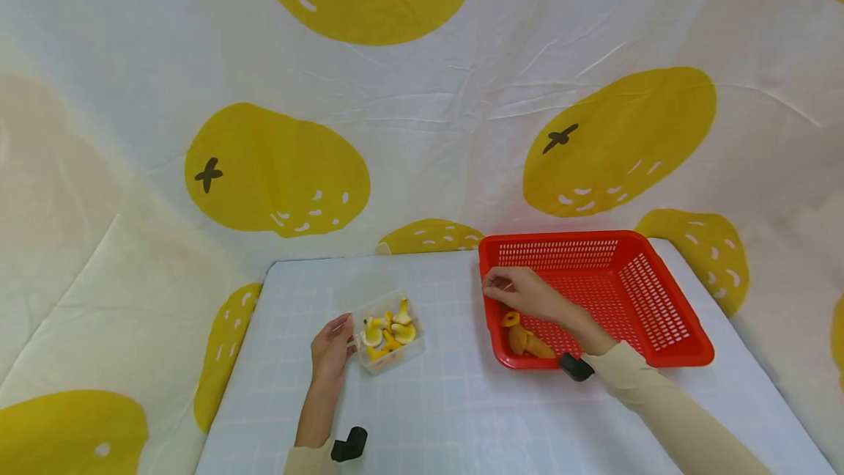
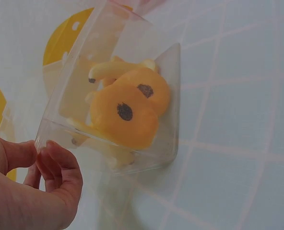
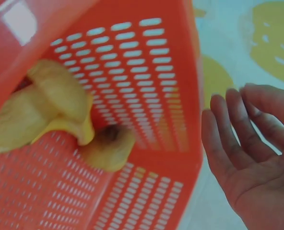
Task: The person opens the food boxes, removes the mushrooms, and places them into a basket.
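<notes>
A clear plastic box [image 1: 389, 367] stands on the table, with several small yellow-and-white pieces like peeled toy bananas [image 1: 404, 333] inside. Through its wall in the left wrist view, rounded orange pieces [image 2: 127, 112] show dark spots. My left hand [image 1: 331, 350] pinches the box's edge between thumb and fingertips. Over the left rim of a red plastic basket [image 1: 593, 240] is my right hand [image 1: 521, 292], its fingers loosely bent with nothing held. In the basket's near left corner lie yellow-brown soft-looking pieces [image 1: 527, 343], partly peeled in shape.
The basket takes up the right side of the white table [image 1: 448, 416], with perforated walls. Behind the table hangs a white cloth [image 1: 422, 167] printed with large yellow fruit shapes. Black wrist cameras [image 1: 349, 444] sit on both forearms.
</notes>
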`<action>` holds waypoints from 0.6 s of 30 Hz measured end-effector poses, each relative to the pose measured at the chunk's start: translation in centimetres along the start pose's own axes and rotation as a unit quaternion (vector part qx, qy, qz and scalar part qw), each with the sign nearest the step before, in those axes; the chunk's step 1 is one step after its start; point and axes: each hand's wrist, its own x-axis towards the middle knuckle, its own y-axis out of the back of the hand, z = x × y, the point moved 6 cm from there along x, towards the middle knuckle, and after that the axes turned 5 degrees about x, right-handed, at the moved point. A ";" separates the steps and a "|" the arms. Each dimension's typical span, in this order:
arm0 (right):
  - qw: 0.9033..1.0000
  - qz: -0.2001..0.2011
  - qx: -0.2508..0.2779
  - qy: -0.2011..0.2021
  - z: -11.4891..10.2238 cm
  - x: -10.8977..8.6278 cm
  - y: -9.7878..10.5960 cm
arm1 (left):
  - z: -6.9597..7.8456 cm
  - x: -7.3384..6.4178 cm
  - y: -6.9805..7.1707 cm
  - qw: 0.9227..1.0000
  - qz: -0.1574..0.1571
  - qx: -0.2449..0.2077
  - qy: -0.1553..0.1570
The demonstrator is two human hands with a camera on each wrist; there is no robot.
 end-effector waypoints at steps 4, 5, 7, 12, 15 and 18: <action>1.000 -0.001 0.000 0.015 -0.8 1.1 -0.9 | 0.0 0.0 0.0 1.000 0.000 0.000 -0.001; 1.000 -0.003 0.003 0.019 -1.0 1.4 -1.2 | 0.0 0.0 0.0 1.000 0.000 -0.001 -0.002; 1.000 -0.007 0.005 0.024 -1.4 1.9 -1.7 | -0.1 0.1 -0.1 1.000 0.000 -0.003 -0.003; 0.999 -0.017 0.009 0.037 -2.3 3.2 -3.3 | -0.1 0.3 -0.1 1.000 0.007 -0.007 -0.011; 0.999 -0.024 0.019 0.044 -2.6 4.0 -4.3 | -0.2 0.3 0.0 1.000 0.009 -0.007 -0.013; 0.998 -0.033 0.031 0.053 -3.1 4.7 -5.4 | -0.2 0.2 -0.1 1.000 0.007 -0.009 -0.015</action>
